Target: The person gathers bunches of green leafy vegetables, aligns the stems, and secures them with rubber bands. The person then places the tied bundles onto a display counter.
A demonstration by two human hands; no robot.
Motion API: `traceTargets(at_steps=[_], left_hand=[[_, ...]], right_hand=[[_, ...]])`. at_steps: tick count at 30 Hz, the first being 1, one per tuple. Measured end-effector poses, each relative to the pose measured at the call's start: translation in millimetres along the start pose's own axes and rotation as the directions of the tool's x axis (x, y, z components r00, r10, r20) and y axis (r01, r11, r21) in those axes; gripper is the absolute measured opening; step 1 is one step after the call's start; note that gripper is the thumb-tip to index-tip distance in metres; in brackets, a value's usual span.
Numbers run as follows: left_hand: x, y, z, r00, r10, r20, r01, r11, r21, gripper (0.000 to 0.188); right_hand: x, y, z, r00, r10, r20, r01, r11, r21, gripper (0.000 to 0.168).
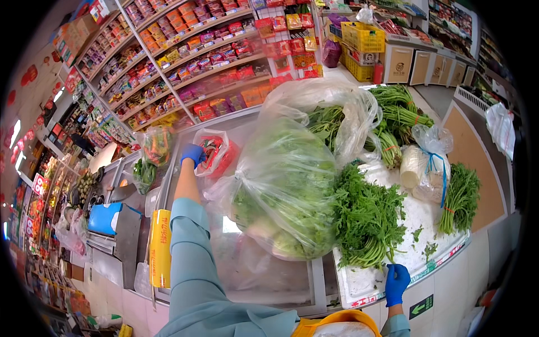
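Observation:
My left hand (193, 155), in a blue glove, reaches to the edge of a white plastic bag of red chilli peppers (215, 152); whether its fingers grip the bag I cannot tell. My right hand (397, 283), also blue-gloved, is at the near edge of a white foam box lid (366, 290), its curled fingertips beside the stems of a bunch of leafy greens (370, 215). What those fingertips hold is too small to tell. Between my hands lies a large tied clear bag of leafy green vegetables (286, 189).
Bundled greens (391, 113) and a tied bag of pale vegetables (425, 170) lie at the right. A yellow plastic-film roll (160, 248) and bagged carrots (156, 145) are at the left. Packaged-food shelves (202, 59) and yellow crates (363, 37) stand behind.

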State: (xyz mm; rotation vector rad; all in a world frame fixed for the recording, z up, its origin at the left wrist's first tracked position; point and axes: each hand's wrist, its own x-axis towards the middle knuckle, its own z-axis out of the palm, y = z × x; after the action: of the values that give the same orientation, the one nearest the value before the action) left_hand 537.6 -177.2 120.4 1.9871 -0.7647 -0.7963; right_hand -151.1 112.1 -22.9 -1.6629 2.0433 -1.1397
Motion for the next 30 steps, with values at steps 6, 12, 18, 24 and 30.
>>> traceTargets(at_steps=[6, 12, 18, 24, 30], left_hand=[[-23.5, 7.6, 4.8, 0.997, -0.07, 0.012, 0.071, 0.993, -0.094, 0.017], [-1.2, -5.6, -7.5, 0.983, -0.142, 0.116, 0.164, 0.966, -0.201, 0.022], [3.4, -11.8, -0.8, 0.99, -0.117, 0.074, 0.121, 0.991, -0.056, 0.026], [16.4, -16.8, -9.0, 0.976, -0.157, 0.149, 0.161, 0.987, -0.014, 0.022], [20.2, -18.0, -10.2, 0.991, -0.069, 0.117, 0.079, 0.993, -0.084, 0.022]], right_hand=[[-1.5, 4.8, -0.1, 0.997, -0.075, -0.035, 0.072, 0.994, -0.084, 0.005], [0.0, 1.9, -2.4, 0.997, -0.074, -0.018, 0.072, 0.994, -0.083, 0.006], [0.6, 4.4, -1.9, 0.998, -0.059, -0.024, 0.057, 0.996, -0.075, 0.007], [-0.8, 9.1, 1.1, 0.998, -0.048, -0.03, 0.047, 0.998, -0.052, 0.007], [0.7, 3.8, 1.5, 0.999, -0.034, -0.024, 0.032, 0.998, -0.056, 0.007]])
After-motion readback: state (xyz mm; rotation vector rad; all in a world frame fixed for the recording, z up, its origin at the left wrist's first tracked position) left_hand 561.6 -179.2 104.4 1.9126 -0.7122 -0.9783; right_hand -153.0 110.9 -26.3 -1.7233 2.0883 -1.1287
